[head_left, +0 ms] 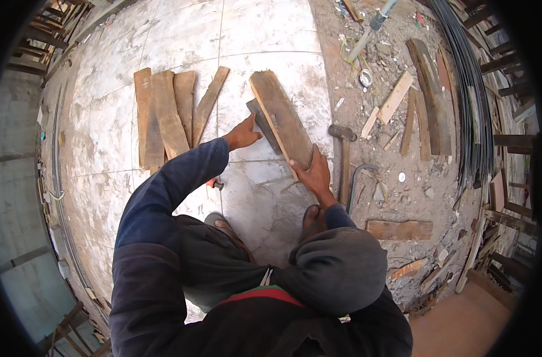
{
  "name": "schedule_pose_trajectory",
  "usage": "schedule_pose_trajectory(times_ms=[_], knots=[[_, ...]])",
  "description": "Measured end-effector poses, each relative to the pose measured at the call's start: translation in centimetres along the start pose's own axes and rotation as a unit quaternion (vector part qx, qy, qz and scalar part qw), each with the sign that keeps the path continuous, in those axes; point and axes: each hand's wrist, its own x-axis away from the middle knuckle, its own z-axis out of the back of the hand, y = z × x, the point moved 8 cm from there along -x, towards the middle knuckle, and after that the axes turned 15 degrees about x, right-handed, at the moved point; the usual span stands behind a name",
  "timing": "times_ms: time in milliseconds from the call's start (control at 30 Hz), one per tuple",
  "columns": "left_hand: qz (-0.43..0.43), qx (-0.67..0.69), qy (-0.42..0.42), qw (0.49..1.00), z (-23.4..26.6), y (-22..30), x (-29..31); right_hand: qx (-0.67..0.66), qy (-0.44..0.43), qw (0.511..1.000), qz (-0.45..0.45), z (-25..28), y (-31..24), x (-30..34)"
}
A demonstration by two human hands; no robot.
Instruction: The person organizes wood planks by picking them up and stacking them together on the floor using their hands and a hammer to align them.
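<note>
My right hand (315,174) grips the near end of a thick, weathered wooden board (286,119), which slants away to the upper left, its thumb on the pale left edge. A narrower dark wooden strip (266,128) lies along the board's left side, partly covered by it. At that strip's left edge is my left hand (242,134), thumb and forefinger apart; its other fingers are mostly hidden. Right of my right hand lies a hammer (344,157) with a wooden handle. A curved metal bar (355,178) rests beside it.
Several loose planks (166,113) lie to the left on the pale tiled floor (181,35). A small orange-handled tool (215,184) is near my left foot. On the rubble ground to the right are more wood scraps (396,97), a short plank (399,230) and long dark rods (461,89).
</note>
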Motion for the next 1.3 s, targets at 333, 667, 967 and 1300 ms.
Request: schedule_pose_trajectory(times_ms=[333,667,967,1300], knots=[[-0.046,-0.077,0.045,0.995,-0.1,3.8,-2.3,-0.123,-0.073,0.989,0.037,0.2,0.1,-1.9],[-0.069,-0.157,0.109,0.979,-1.8,3.3,-1.0,-0.085,-0.036,0.995,0.042,0.0,1.0,-1.8],[-0.095,-0.161,0.111,0.976,-1.1,2.8,-0.7,0.021,-0.025,0.997,0.073,-0.5,-1.8,-2.3],[-0.107,-0.157,0.097,0.977,-1.2,3.3,-0.6,0.047,-0.040,0.997,0.056,-0.1,-2.1,-2.0]])
